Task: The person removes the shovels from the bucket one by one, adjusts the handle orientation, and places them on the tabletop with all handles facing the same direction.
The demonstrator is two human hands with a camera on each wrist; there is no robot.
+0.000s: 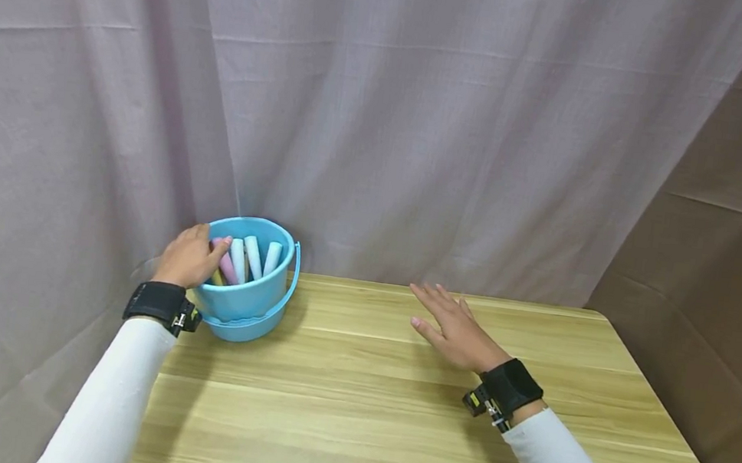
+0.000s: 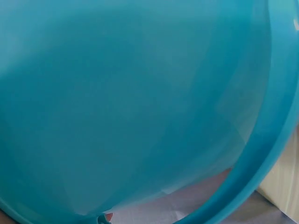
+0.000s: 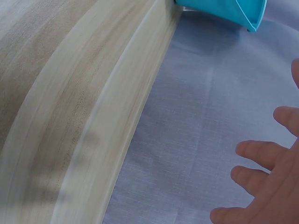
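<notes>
Head view: a small round sky-blue plastic bucket [image 1: 249, 301] with a matching blue carrying handle [image 1: 291, 283] folded down against its right side stands at the far left corner of the light wooden plank counter [image 1: 389, 419], close to the pale mauve cloth backdrop [image 1: 386, 110] that hangs behind and to the left. Inside the bucket stand several thick chalk sticks [image 1: 248, 257] in white, pale blue, pink and yellow, leaning together toward the far rim. The left hand [image 1: 190, 256] rests on the bucket's left rim, fingers curled over the edge and fingertips touching the pink stick; whether they actually pinch it cannot be told. The right hand [image 1: 452, 330] hovers flat over the middle of the counter's far half, well apart from the bucket, fingers straight and slightly spread, holding nothing. Both arms wear white sleeves [image 1: 114, 401] and black wrist straps [image 1: 162, 304]. A brown paper-like panel [image 1: 721, 267] closes the scene on the right. Left wrist view: the bucket wall [image 2: 131, 102] fills nearly the whole picture, its handle [image 2: 261, 154] curving along the right side. Right wrist view: straight fingers [image 3: 261, 154] at the right edge, the counter edge [image 3: 93, 116] on the left, blurred, and a corner of the bucket [image 3: 224, 8] at the top
</notes>
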